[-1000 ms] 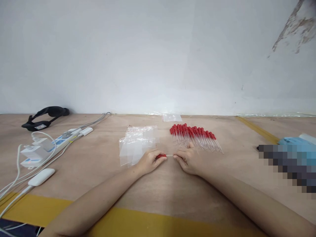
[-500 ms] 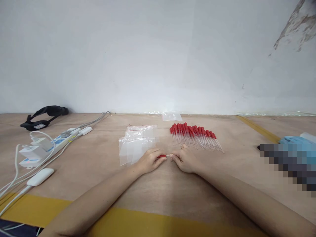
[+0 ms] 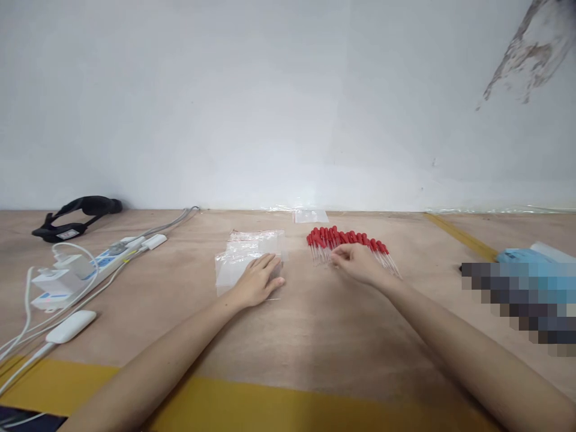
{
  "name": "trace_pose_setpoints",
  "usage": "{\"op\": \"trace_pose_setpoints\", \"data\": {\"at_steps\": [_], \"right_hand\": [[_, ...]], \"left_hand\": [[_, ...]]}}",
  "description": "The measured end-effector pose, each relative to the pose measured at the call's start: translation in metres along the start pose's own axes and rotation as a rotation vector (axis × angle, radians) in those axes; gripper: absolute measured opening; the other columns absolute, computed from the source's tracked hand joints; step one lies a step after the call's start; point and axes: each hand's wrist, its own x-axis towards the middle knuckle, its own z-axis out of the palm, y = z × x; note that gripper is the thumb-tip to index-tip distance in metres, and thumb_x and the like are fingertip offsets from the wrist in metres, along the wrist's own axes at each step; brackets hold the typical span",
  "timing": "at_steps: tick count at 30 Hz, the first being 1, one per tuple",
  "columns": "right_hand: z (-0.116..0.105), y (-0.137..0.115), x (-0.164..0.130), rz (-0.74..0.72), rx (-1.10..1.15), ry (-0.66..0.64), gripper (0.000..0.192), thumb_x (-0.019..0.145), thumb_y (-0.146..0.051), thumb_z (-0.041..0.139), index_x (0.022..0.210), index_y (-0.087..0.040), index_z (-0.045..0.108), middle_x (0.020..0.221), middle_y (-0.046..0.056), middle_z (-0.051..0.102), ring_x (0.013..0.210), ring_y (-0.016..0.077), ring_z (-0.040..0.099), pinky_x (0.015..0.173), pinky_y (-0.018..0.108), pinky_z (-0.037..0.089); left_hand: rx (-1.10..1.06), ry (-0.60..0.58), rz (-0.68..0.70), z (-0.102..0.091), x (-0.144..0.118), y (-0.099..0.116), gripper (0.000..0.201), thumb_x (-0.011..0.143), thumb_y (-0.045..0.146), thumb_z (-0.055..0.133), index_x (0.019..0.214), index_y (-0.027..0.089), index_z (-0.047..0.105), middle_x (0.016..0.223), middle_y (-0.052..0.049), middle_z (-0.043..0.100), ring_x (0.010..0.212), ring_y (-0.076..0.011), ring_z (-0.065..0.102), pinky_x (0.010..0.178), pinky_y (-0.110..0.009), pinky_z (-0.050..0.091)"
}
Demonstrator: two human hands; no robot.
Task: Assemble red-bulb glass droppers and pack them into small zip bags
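Note:
My left hand (image 3: 257,279) lies palm down, fingers spread, on the near edge of a pile of clear zip bags (image 3: 245,255). A thin pale line shows on the table just under its right side. My right hand (image 3: 357,264) reaches over a row of glass droppers with red bulbs (image 3: 346,240), its fingers curled down onto the droppers at the row's left part. Whether those fingers pinch a dropper is hidden by the hand.
A wooden table (image 3: 306,336) with a yellow front stripe runs to a white wall. At the left are a power strip with chargers (image 3: 74,270), white cables, a white adapter (image 3: 69,326) and a black strap (image 3: 76,213). A small clear bag (image 3: 310,215) lies by the wall. A blue object (image 3: 524,258) sits at the right.
Both hands were together pinching one red-bulbed dropper near the table's middle. They have parted: the left moved onto the bags, the right up onto the dropper row. That dropper is out of sight.

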Motion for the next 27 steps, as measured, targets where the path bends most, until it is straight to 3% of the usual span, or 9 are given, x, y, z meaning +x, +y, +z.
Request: {"op": "trace_pose_setpoints", "data": {"at_steps": [3,6,11,17,20,23,27], "right_hand": [[-0.002,0.011,0.021,0.223,-0.113,0.196,0.025,0.075,-0.038,0.048,0.064,-0.021,0.063,0.067,0.003,0.065,0.066,0.0192,0.057,0.064,0.03,0.035],[0.013,0.016,0.039,0.311,-0.256,0.278,0.031,0.076,-0.041,0.045,0.061,-0.021,0.062,0.067,0.005,0.065,0.068,0.0212,0.057,0.075,0.039,0.03],[0.041,0.023,0.053,0.341,-0.342,0.3,0.034,0.078,-0.041,0.041,0.062,-0.018,0.061,0.067,0.007,0.063,0.069,0.0229,0.057,0.076,0.043,0.025],[0.049,0.03,0.052,0.283,-0.415,0.34,0.039,0.078,-0.048,0.042,0.062,-0.016,0.059,0.067,0.007,0.062,0.067,0.0224,0.056,0.074,0.043,0.026],[0.049,0.026,0.045,0.196,-0.394,0.394,0.037,0.079,-0.046,0.042,0.063,-0.016,0.057,0.069,0.006,0.061,0.068,0.0203,0.055,0.073,0.039,0.029],[0.045,0.02,0.025,-0.034,-0.326,0.376,0.03,0.081,-0.038,0.042,0.068,-0.016,0.058,0.075,0.007,0.061,0.074,0.019,0.055,0.07,0.033,0.034],[0.033,0.018,-0.015,-0.352,-0.222,0.105,0.034,0.084,-0.04,0.04,0.089,-0.016,0.063,0.094,0.01,0.061,0.087,0.0192,0.055,0.077,0.031,0.039]], "left_hand": [[0.035,-0.147,-0.064,0.008,0.002,-0.007,0.057,0.086,0.052,0.031,0.132,0.019,0.034,0.14,-0.012,0.028,0.13,-0.0274,0.02,0.103,-0.047,0.015],[0.033,-0.194,-0.101,0.014,0.008,-0.003,0.061,0.085,0.055,0.026,0.134,0.018,0.031,0.142,-0.013,0.023,0.131,-0.0275,0.016,0.103,-0.048,0.011],[0.018,-0.142,-0.095,0.018,0.015,0.005,0.062,0.084,0.057,0.028,0.132,0.018,0.035,0.141,-0.014,0.025,0.13,-0.0277,0.02,0.103,-0.047,0.013],[0.036,-0.09,-0.06,0.019,0.011,0.002,0.059,0.085,0.055,0.03,0.13,0.017,0.039,0.138,-0.014,0.032,0.128,-0.0276,0.026,0.102,-0.047,0.018],[0.067,-0.067,-0.037,0.018,0.01,0.001,0.058,0.086,0.053,0.03,0.128,0.016,0.041,0.136,-0.014,0.036,0.126,-0.0264,0.029,0.102,-0.045,0.021],[0.107,-0.019,0.026,0.013,0.01,0.003,0.05,0.087,0.049,0.032,0.121,0.017,0.05,0.129,-0.012,0.045,0.12,-0.0234,0.038,0.1,-0.039,0.028],[0.169,0.055,-0.025,-0.003,0.011,0.001,0.041,0.087,0.043,0.033,0.105,0.019,0.06,0.119,-0.009,0.053,0.111,-0.0233,0.047,0.095,-0.038,0.035]]}}
